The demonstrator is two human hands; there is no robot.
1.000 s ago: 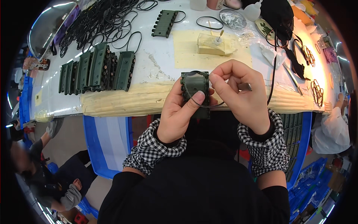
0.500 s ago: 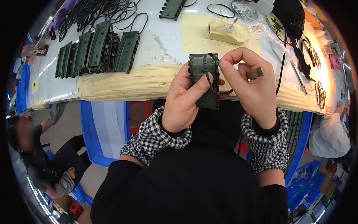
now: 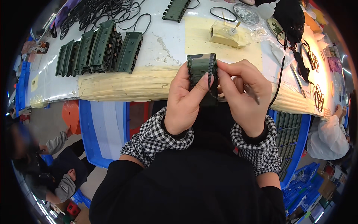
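My left hand (image 3: 183, 100) is closed around a dark green toy tank chassis (image 3: 198, 64), which has small wheels along its edges. Its thumb presses on a black ribbed rubber track (image 3: 212, 71) that runs down the chassis's right side. With thumb and fingertips, my right hand (image 3: 247, 93) pinches at the track along that edge. A thin metal tool (image 3: 251, 93) is tucked in the curled fingers of the same hand; its kind cannot be made out. The chassis's lower end is partly hidden by the hands.
More green chassis (image 3: 100, 48) stand in a row at the left. Behind them lies a heap of black rubber loops (image 3: 100, 13). A tan block with a stick (image 3: 227, 34) sits ahead. Blue crates (image 3: 87, 130) flank me, the right one holding green parts. People sit at both sides.
The track has gone from a loose loop over the chassis to lying along its right edge. My right hand has moved lower and closer to the chassis, and the metal tool has turned.
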